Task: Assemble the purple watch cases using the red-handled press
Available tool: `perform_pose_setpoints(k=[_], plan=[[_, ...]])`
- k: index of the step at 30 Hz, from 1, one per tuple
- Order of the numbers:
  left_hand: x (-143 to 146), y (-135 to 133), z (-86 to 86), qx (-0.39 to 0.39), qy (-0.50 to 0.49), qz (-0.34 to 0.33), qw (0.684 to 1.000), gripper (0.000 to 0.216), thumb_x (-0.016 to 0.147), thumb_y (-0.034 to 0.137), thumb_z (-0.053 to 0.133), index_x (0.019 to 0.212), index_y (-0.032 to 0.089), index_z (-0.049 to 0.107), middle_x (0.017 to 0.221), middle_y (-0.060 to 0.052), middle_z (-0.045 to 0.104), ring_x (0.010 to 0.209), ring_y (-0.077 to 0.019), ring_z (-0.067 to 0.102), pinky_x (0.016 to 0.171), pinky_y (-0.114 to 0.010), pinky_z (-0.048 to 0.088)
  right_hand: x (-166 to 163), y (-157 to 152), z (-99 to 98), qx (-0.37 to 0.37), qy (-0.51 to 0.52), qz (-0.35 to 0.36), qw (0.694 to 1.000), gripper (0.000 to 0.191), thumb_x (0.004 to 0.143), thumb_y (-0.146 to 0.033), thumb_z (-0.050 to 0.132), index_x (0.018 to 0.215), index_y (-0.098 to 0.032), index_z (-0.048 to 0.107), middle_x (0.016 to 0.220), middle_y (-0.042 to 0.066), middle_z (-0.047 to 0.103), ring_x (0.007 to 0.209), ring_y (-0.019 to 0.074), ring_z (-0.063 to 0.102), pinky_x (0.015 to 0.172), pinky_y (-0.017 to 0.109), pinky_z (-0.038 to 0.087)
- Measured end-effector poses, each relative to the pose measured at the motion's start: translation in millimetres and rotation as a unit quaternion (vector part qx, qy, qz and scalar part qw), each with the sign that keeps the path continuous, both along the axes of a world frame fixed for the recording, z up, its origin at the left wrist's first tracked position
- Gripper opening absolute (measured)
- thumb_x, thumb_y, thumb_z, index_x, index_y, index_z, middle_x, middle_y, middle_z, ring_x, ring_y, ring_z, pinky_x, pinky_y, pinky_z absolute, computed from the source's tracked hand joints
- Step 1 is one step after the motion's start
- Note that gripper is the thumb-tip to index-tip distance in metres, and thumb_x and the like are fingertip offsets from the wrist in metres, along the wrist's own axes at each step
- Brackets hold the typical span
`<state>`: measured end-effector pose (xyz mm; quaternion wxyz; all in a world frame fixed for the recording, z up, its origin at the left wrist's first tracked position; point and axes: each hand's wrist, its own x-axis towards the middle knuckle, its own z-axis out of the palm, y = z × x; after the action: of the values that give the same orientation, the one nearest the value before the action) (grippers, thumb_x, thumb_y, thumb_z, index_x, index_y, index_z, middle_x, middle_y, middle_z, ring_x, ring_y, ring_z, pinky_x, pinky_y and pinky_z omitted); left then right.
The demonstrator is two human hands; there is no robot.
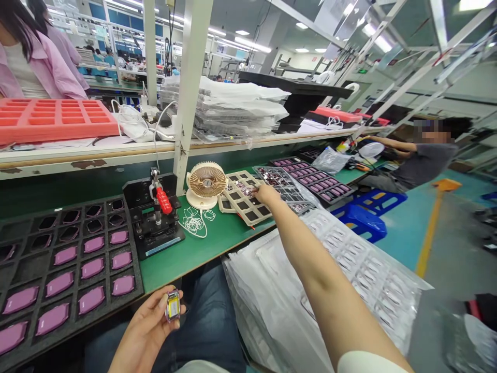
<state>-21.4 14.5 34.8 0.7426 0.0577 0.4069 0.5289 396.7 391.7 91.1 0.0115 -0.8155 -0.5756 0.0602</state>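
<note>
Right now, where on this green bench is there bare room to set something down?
Clearest: the green strip along the front edge, between the black press jig and the beige tray, in front of the white wire loops. The black foam tray fills the left; trays crowd under the right hand. The left hand holds a small part.

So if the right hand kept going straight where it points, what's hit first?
Probably the beige compartment tray just ahead of the right hand; beyond it stands the small fan, though depth is unclear.
</note>
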Motion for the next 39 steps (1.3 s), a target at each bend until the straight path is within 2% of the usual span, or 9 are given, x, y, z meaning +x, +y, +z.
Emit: perform_pose_setpoints(k=[5, 12, 15, 17, 20, 25, 30, 35, 39], plan=[[0.3, -3.3, -3.5, 0.005, -0.01, -0.004, 1.0, 0.043, 0.073, 0.029, 0.096, 0.111, 0.014, 0.082, 0.12, -0.021, 0.08, 0.093, -0.0328, 0.08, 0.068, -0.033, 0.062, -2.3, -6.3, 13.0, 0.03, 0.025, -0.018, 0.999, 0.034, 0.102, -0.041, 0.069, 0.126, -0.016, 0.068, 0.129, 0.01, 0.068, 0.115, 0.0252, 0.068, 0.101, 0.048, 0.057], [2.4, 4.3, 5.3, 0.031, -0.019, 0.038, 0.999, 0.04, 0.081, 0.028, 0.092, 0.117, 0.016, 0.08, 0.124, -0.02, 0.078, 0.1, -0.0334, 0.079, 0.073, -0.033, 0.064, -27.8, -43.7, 64.8, 0.171, 0.104, -0.032, 0.979, 0.029, 0.097, -0.039, 0.068, 0.103, -0.012, 0.078, 0.096, 0.011, 0.078, 0.096, 0.026, 0.073, 0.089, 0.035, 0.055], [5.2, 16.4, 16.2, 0.062, -0.033, 0.074, 0.995, 0.035, 0.08, 0.028, 0.093, 0.11, 0.017, 0.08, 0.122, -0.017, 0.079, 0.104, -0.0344, 0.079, 0.075, -0.032, 0.064, -88.5, -104.0, 74.7, 0.276, 0.185, 0.009, 0.943, 0.043, 0.104, -0.049, 0.051, 0.121, -0.017, 0.075, 0.1, 0.008, 0.079, 0.084, 0.0199, 0.072, 0.076, 0.029, 0.056], [4.1, 23.9, 22.5, 0.081, -0.037, 0.11, 0.99, 0.032, 0.081, 0.03, 0.092, 0.107, 0.018, 0.08, 0.12, -0.015, 0.079, 0.105, -0.0335, 0.079, 0.076, -0.032, 0.064, -144.3, -164.0, 69.3, 0.352, 0.377, 0.071, 0.854, 0.04, 0.097, -0.055, 0.065, 0.111, -0.02, 0.078, 0.092, 0.007, 0.078, 0.072, 0.0188, 0.069, 0.065, 0.028, 0.054], [-2.4, 28.9, 28.2, 0.11, -0.018, 0.17, 0.979, 0.025, 0.085, 0.035, 0.088, 0.104, 0.019, 0.08, 0.117, -0.012, 0.079, 0.107, -0.0321, 0.078, 0.08, -0.035, 0.064, -223.6, -256.3, 43.5, 0.187, 0.607, 0.175, 0.752, 0.029, 0.085, -0.051, 0.084, 0.087, -0.022, 0.08, 0.087, 0.007, 0.079, 0.07, 0.0179, 0.066, 0.061, 0.028, 0.052], [-13.0, 21.6, 30.1, 0.168, 0.039, 0.239, 0.956, 0.018, 0.082, 0.029, 0.091, 0.093, 0.023, 0.079, 0.123, -0.006, 0.074, 0.122, -0.0373, 0.071, 0.099, -0.052, 0.06, -293.1, -322.7, -10.6, -0.113, 0.764, 0.112, 0.625, 0.039, 0.078, -0.056, 0.09, 0.083, -0.019, 0.077, 0.06, 0.0, 0.064, 0.043, 0.0042, 0.028, 0.041, 0.022, 0.019], [-9.1, 14.6, 31.7, 0.189, 0.081, 0.291, 0.934, 0.022, 0.077, 0.025, 0.093, 0.093, 0.026, 0.077, 0.12, -0.004, 0.069, 0.126, -0.0369, 0.067, 0.111, -0.061, 0.052, -305.4, -321.3, -26.9, -0.155, 0.818, 0.057, 0.55, 0.044, 0.076, -0.056, 0.092, 0.082, -0.017, 0.071, 0.073, 0.002, 0.07, 0.041, 0.0006, 0.025, 0.04, 0.021, 0.016], [-0.7, 14.5, 29.5, 0.201, 0.128, 0.315, 0.919, 0.041, 0.074, 0.026, 0.096, 0.11, 0.029, 0.076, 0.116, -0.005, 0.066, 0.128, -0.0368, 0.064, 0.112, -0.061, 0.051, -305.1, -323.7, -26.3, -0.171, 0.849, 0.001, 0.5, 0.044, 0.075, -0.053, 0.094, 0.083, -0.019, 0.068, 0.05, -0.011, 0.041, 0.042, 0.0017, 0.02, 0.041, 0.019, 0.016], [4.6, 15.5, 24.4, 0.23, 0.173, 0.317, 0.904, 0.036, 0.074, 0.028, 0.095, 0.105, 0.027, 0.077, 0.118, -0.006, 0.063, 0.129, -0.0366, 0.062, 0.111, -0.061, 0.053, -305.4, -325.5, -30.9, -0.171, 0.862, -0.009, 0.476, 0.045, 0.076, -0.053, 0.094, 0.083, -0.019, 0.065, 0.058, -0.008, 0.05, 0.043, 0.0007, 0.018, 0.04, 0.019, 0.015]])
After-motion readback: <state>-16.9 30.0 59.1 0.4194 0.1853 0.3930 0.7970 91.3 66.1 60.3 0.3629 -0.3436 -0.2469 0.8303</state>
